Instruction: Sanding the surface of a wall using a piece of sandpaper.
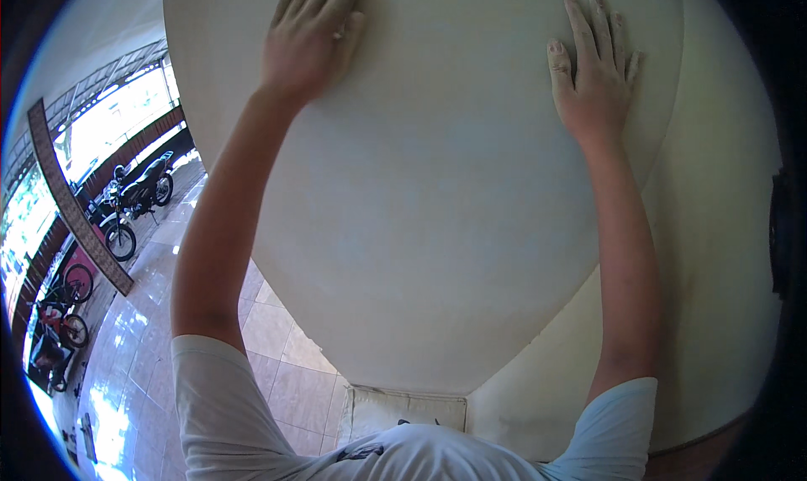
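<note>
Both my arms reach up in front of me against a broad pale wall panel (437, 195). My left hand (311, 40) lies on its upper left part, fingers stretched and close together, slightly blurred. The fingertips run out of the top of the picture, and a small light spot shows near the thumb. Over at the upper right, my right hand (593, 78) rests flat on the same surface with its fingers spread. Greyish-white dust or residue coats the fingers of both hands. Neither hand shows anything in its grip.
To the right, another pale wall (714, 229) meets the panel at a corner. A whitish quilted pad or sack (366, 410) lies below. At left are a shiny tiled floor (139, 346), a patterned post (76, 208), a motorcycle (139, 195) and a bicycle (77, 304).
</note>
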Demonstrator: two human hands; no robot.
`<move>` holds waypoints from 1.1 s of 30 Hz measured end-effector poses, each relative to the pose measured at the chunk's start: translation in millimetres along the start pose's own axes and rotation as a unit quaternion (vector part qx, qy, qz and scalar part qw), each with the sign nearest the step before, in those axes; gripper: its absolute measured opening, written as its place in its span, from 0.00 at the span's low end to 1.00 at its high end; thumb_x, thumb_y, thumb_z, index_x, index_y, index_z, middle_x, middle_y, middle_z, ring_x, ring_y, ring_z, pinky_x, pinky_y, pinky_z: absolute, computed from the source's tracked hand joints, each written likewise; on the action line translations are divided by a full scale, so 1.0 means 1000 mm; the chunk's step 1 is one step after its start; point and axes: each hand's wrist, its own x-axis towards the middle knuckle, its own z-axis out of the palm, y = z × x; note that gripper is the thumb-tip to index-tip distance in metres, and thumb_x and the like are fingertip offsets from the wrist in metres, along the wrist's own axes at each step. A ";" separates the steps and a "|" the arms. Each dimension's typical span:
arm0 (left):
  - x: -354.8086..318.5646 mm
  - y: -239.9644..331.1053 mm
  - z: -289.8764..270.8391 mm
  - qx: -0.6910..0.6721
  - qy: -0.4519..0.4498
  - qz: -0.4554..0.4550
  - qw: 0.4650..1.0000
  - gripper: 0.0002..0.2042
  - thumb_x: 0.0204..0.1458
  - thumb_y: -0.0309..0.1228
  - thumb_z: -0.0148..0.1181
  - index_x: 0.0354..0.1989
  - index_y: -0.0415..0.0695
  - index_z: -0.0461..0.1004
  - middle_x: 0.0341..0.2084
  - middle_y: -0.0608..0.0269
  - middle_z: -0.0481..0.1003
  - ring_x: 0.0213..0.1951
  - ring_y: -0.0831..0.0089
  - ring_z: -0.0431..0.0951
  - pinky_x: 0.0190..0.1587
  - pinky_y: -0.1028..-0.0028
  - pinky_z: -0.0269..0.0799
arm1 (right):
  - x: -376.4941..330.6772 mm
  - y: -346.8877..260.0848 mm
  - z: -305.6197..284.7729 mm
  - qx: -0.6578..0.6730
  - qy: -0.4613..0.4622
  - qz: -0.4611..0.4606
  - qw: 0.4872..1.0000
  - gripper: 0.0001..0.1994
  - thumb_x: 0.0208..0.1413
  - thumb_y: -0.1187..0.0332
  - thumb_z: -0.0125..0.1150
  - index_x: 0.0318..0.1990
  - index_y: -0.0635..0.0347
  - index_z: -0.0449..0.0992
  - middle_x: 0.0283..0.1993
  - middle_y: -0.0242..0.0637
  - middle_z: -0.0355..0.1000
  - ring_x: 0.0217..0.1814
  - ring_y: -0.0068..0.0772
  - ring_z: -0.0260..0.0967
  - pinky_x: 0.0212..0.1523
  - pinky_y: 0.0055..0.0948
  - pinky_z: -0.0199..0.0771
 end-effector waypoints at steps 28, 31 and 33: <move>0.062 0.017 0.013 0.428 -0.179 -0.206 0.862 0.30 0.64 0.43 0.35 0.70 0.40 0.43 0.70 0.52 0.42 0.72 0.58 0.38 0.72 0.61 0.32 | -0.006 -0.001 0.002 0.016 -0.005 -0.013 1.000 0.26 0.63 0.50 0.42 0.69 0.33 0.53 0.74 0.28 0.47 0.76 0.45 0.40 0.69 0.64 0.36; 0.063 0.018 0.001 0.383 -0.218 -0.171 0.881 0.31 0.63 0.45 0.37 0.70 0.40 0.42 0.71 0.52 0.41 0.72 0.57 0.36 0.72 0.60 0.31 | -0.007 -0.002 0.001 0.017 -0.011 -0.017 1.000 0.26 0.63 0.51 0.43 0.69 0.33 0.53 0.74 0.28 0.47 0.76 0.45 0.40 0.69 0.64 0.36; 0.066 0.019 -0.003 0.399 -0.267 -0.167 0.861 0.32 0.63 0.45 0.36 0.70 0.39 0.42 0.71 0.50 0.39 0.72 0.56 0.34 0.71 0.60 0.31 | -0.007 -0.003 0.001 0.010 -0.013 -0.018 1.000 0.27 0.62 0.51 0.43 0.69 0.33 0.53 0.74 0.27 0.46 0.76 0.45 0.40 0.69 0.64 0.36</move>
